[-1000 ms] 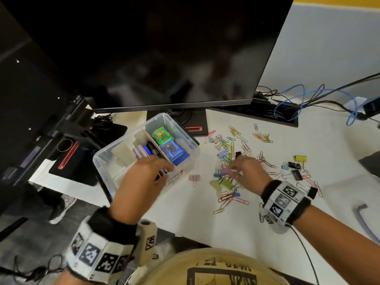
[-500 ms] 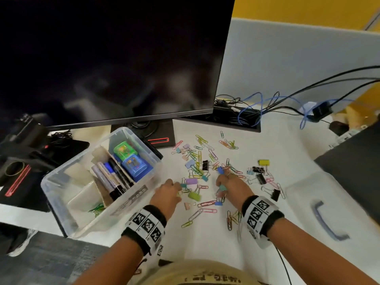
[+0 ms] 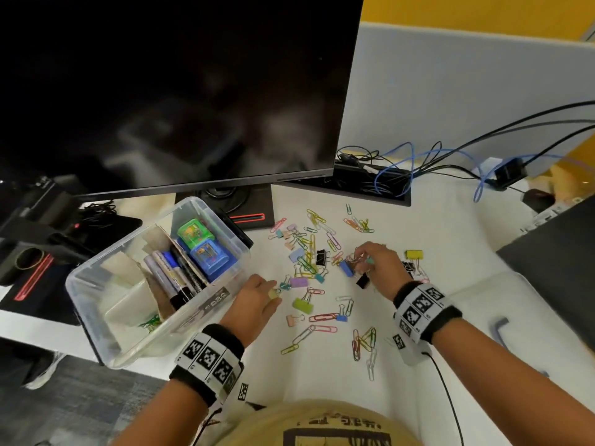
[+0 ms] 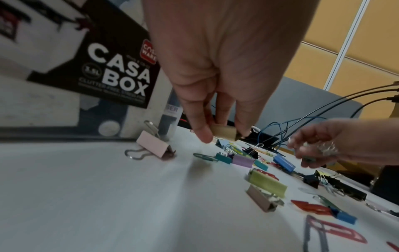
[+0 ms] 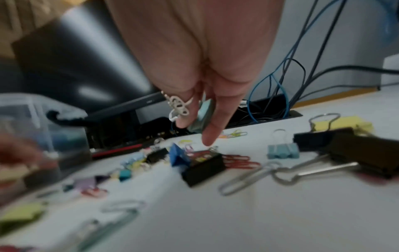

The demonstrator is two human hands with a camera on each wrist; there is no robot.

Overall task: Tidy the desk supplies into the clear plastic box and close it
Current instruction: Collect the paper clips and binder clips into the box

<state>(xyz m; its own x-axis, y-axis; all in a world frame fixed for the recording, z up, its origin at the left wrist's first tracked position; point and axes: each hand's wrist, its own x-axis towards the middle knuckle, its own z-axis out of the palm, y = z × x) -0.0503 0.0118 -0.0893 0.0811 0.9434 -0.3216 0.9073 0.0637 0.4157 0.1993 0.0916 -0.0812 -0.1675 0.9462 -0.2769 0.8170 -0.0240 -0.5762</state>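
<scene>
left hand [image 4: 218, 109] pinching a beige binder clip [image 4: 224, 132] | right hand [image 5: 198, 109] gripping a pale-blue clip [image 5: 202, 117] plus wire handles | risk: I'm overfilling, clips dropping short of the clear box [image 3: 96, 304] beside my left hand

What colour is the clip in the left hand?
Pale yellow-beige; the clip shows best in the left wrist view, pinched by the left hand.

Your head camera looks steeply down from above the counter [image 3: 418, 239], facing its back edge, wide enough to take in both wrists and the monitor [image 3: 180, 91]. Your left wrist camera sits low over the counter [image 4: 86, 196], close behind the fingers [image 4: 200, 129], facing the clear plastic box [image 4: 54, 105] and the back edge. Your right wrist camera sits equally low and close, blurred, facing the cables [image 5: 278, 92] at the back edge. All three share the scattered clips [image 3: 306, 262] mid-counter; each wrist view catches the opposite hand.
</scene>
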